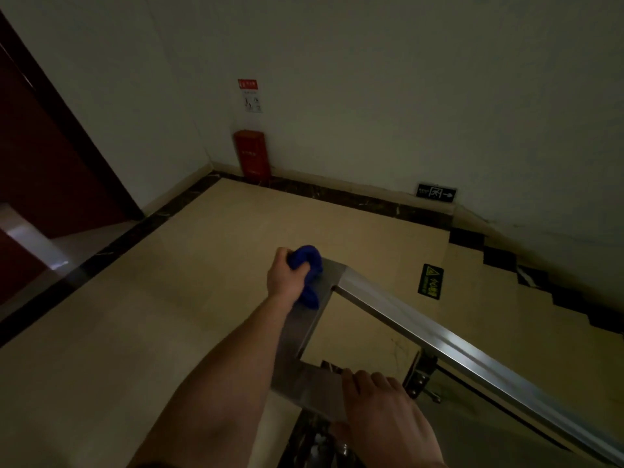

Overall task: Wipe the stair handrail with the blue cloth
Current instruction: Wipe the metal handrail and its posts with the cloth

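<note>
Dim stairwell landing, low light. Pale plain walls (pixel 371 79) meet at corner. Beige tiled floor (pixel 209 265) with dark marble border strip (pixel 337 194) along wall base. Dark red door (pixel 40 157) at left, bright patch of light low beside it. Red fire box (pixel 251 157) standing on floor in corner, red-and-white notice (pixel 250 96) on wall above. Dark exit sign (pixel 435 191) low on right wall. Yellow-green warning sticker (pixel 431 281) near steps. Steps (pixel 526 265) descend at right, dark edging along wall side

Red fire box (pixel 250 156) against wall, exit sign (pixel 435 191) (low); dark door (pixel 40 170)
</note>
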